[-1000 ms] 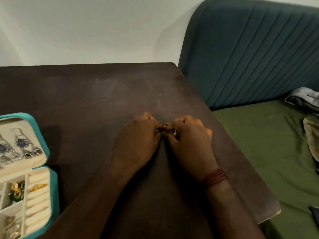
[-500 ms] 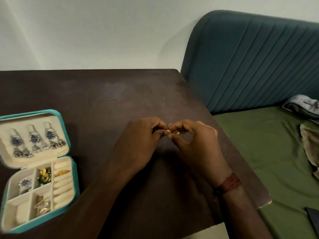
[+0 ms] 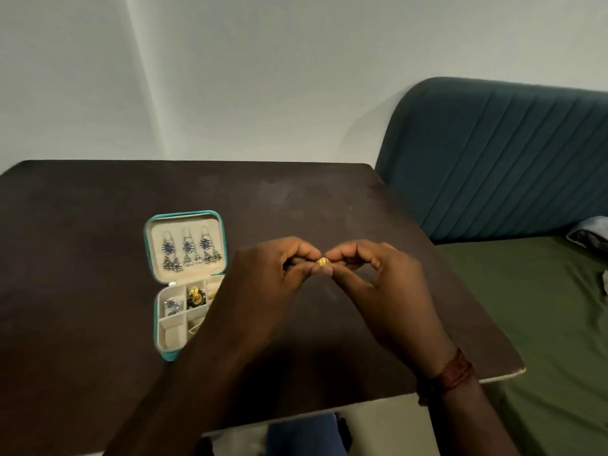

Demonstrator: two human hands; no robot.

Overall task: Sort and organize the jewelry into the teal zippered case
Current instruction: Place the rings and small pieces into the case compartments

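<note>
A small gold ornament (image 3: 323, 261) is pinched between the fingertips of my left hand (image 3: 263, 284) and my right hand (image 3: 378, 284), lifted above the dark table (image 3: 98, 258). Left of my hands lies the teal zippered case (image 3: 154, 319), open flat. Its lid panel holds three silver-and-blue drop earrings (image 3: 187, 251). The lower tray's compartments hold a blue-stoned piece (image 3: 171, 305) and a gold-and-green piece (image 3: 196, 297). My left forearm hides the tray's right side.
A teal padded headboard (image 3: 493, 166) and a bed with a green sheet (image 3: 543, 324) lie to the right of the table. A grey cloth (image 3: 590, 233) sits at the far right edge. A pale wall rises behind the table.
The view has swung left and up, so the whole case now shows. Both hands have risen off the table, and the gold ornament now faces the camera between my fingertips.
</note>
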